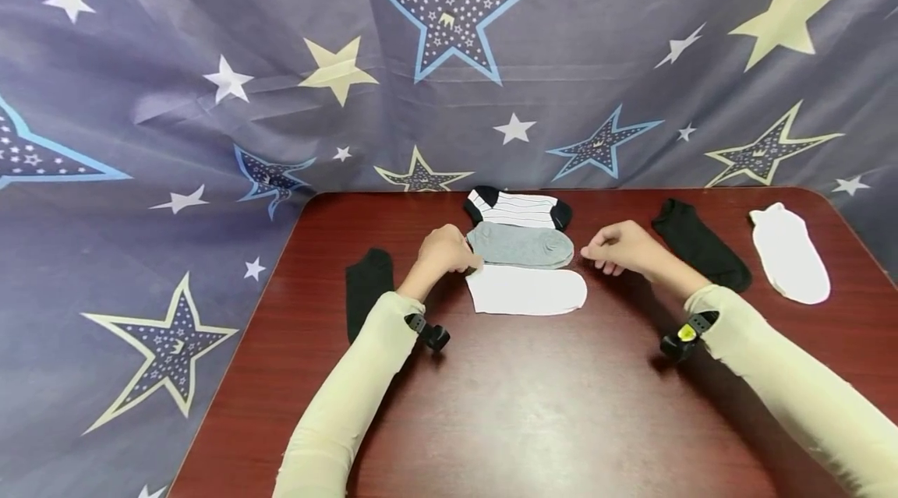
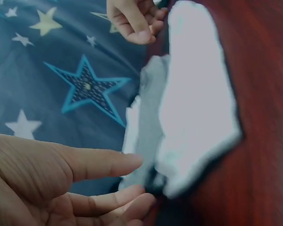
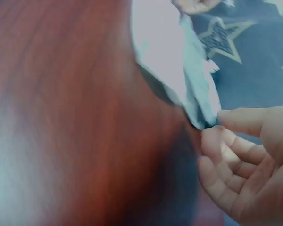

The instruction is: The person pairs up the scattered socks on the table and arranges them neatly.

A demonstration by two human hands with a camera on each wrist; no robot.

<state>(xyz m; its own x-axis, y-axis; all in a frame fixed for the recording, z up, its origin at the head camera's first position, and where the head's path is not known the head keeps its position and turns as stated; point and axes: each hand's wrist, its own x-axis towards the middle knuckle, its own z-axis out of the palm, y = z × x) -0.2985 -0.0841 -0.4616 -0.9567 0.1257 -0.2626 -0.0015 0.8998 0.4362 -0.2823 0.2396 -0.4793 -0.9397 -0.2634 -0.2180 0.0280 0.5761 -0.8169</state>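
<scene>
A grey sock (image 1: 522,245) and a white sock (image 1: 526,290) lie flat side by side, with a black-and-white striped sock (image 1: 522,210) behind them. My left hand (image 1: 447,250) is at their left ends, its fingertips overlapping the white sock's corner in the head view. In the left wrist view a gap separates thumb (image 2: 108,164) and fingers (image 2: 113,202), with nothing between them. My right hand (image 1: 620,249) hovers just right of the grey sock's toe, fingers loosely bent. Its thumb and fingertips stand apart in the right wrist view, close to the sock ends.
A black sock (image 1: 368,291) lies at the left, partly behind the left forearm. Another black sock (image 1: 701,245) and a white sock (image 1: 790,252) lie at the right of the reddish-brown table (image 1: 547,404). A star-patterned cloth (image 1: 491,108) hangs along the table's back edge.
</scene>
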